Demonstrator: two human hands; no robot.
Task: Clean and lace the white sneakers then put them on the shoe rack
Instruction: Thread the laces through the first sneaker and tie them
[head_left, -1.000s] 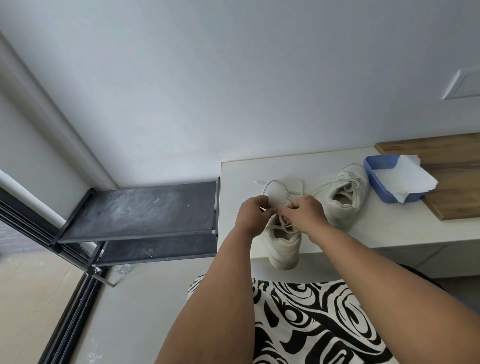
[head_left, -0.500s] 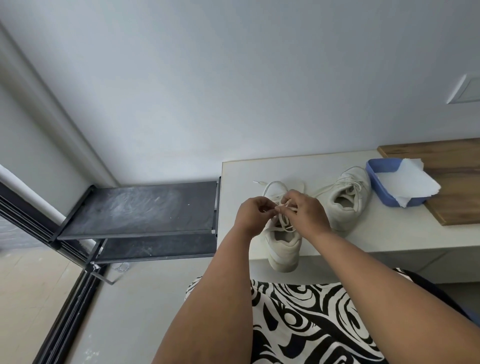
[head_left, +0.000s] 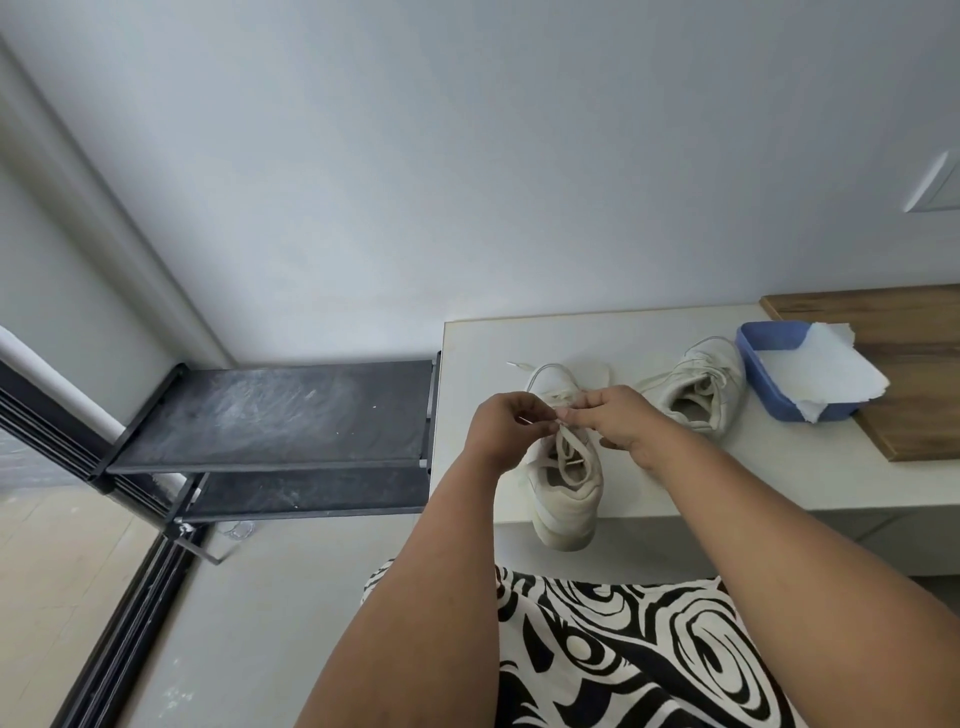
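Both hands are gathered over the near white low-top sneaker (head_left: 566, 483); the left hand (head_left: 501, 426) is seen with fingertips pinched on the off-white flat shoelace (head_left: 563, 441), and the right hand (head_left: 615, 418) is curled so that its thumb and forefinger pinch the same lace just beside the left fingertips; a knot or a threading appears to be under way, though which of the two cannot be told. This sneaker is set at the front edge of the pale beige surface (head_left: 779, 467), near its left corner, with the heel overhanging the edge; a loop of lace is laid out behind the hands toward the back. A second white sneaker (head_left: 696, 395) is lying further right on the surface, touching or just beside a blue plastic tub (head_left: 769, 400) draped with a white paper sheet (head_left: 826, 371); the tub is partly rested on a brown wooden board (head_left: 914, 415) at the right edge. A black metal two-tier shoe rack (head_left: 270, 415) is stood against the left edge of the surface; no shoes are seen on it.

For the step to be done well, the lace should be kept flat and untwisted; both ends should be drawn with even tension; the shoe is best pushed back from the edge, since a firm pull could tip it off.
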